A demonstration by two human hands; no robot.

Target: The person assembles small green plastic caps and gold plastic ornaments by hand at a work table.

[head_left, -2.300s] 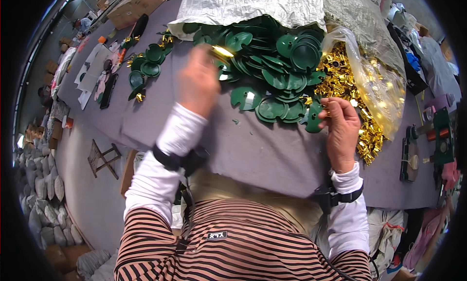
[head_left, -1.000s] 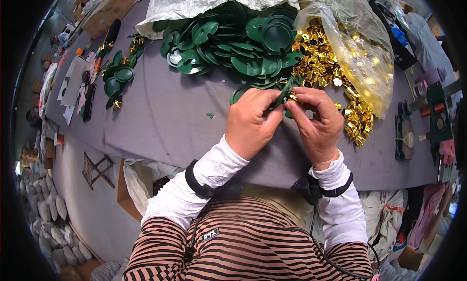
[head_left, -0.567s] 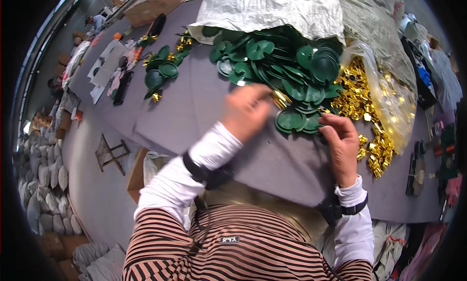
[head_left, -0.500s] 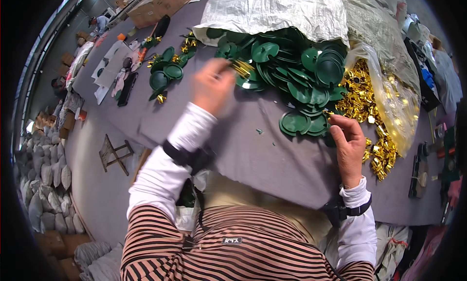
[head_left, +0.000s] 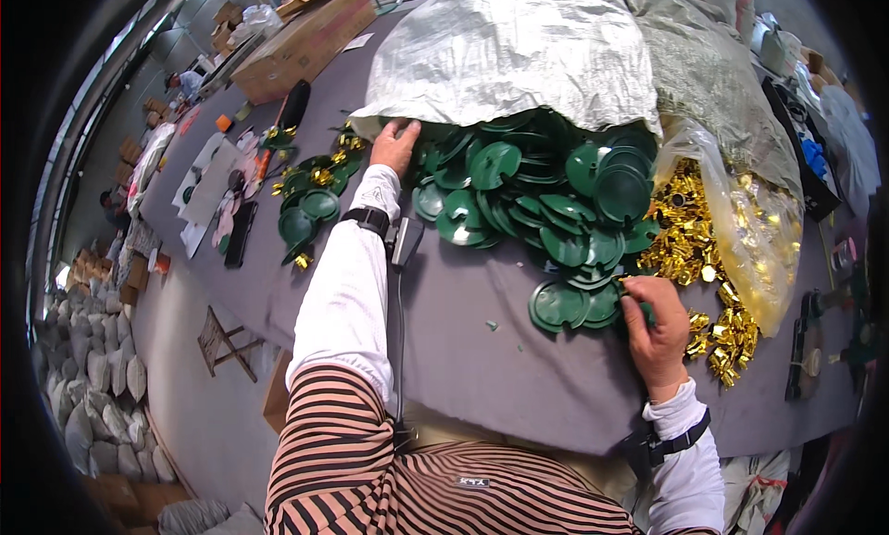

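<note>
Reaching forward over the table (head_left: pixel 482 368), the left hand (head_left: pixel 394 148) is at the lower edge of a white woven sack (head_left: pixel 509 53), just at the left end of a big pile of green discs (head_left: pixel 546 178). Its back is toward the camera and its fingers point away from the person; the fingertips are partly hidden near the sack's edge, so I cannot tell if they are closed on something. The right hand (head_left: pixel 661 336) is nearer to the person, at the right side of a few overlapping discs (head_left: pixel 560 305) which lie at the front of the pile. Its thumb and forefinger are bent toward each other, with only a narrow space between their tips. Something green and a little gold shows beside these tips, but it is too small to say whether it is gripped or lies behind. The green pile spreads out from under the sack, in the middle of the table. To the right of it, shiny gold pieces (head_left: pixel 685 225) lie partly beside a clear plastic bag (head_left: pixel 755 257). To the left, well apart from the right hand, there is a smaller group of green discs with gold parts (head_left: pixel 310 211).
</note>
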